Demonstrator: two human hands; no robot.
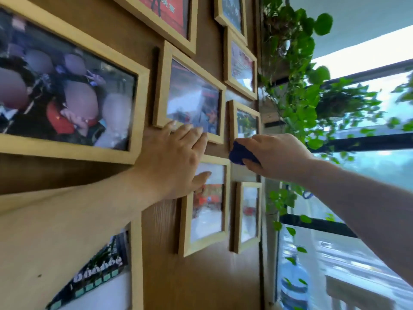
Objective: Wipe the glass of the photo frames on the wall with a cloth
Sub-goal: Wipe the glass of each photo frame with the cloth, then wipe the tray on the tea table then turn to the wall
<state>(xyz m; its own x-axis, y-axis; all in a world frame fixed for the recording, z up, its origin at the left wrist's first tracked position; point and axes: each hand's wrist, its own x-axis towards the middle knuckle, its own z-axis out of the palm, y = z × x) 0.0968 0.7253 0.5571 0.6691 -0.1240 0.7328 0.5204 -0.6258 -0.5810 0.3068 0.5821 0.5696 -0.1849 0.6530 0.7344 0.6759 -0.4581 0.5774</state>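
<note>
Several light wooden photo frames hang on a brown wood wall. My left hand (172, 159) lies flat against the wall, fingers spread, its fingertips touching the bottom edge of the middle frame (192, 97) and its thumb on the glass of the lower frame (206, 206). My right hand (277, 155) grips a bunched blue cloth (241, 153), held just below the small frame (245, 123) at its lower left corner. A large frame (67, 90) hangs at the left.
Green trailing vines (297, 86) hang right beside the frames at the wall's right edge. A big window (368, 175) with dark bars fills the right side. More frames hang above (242, 66) and below right (249, 214).
</note>
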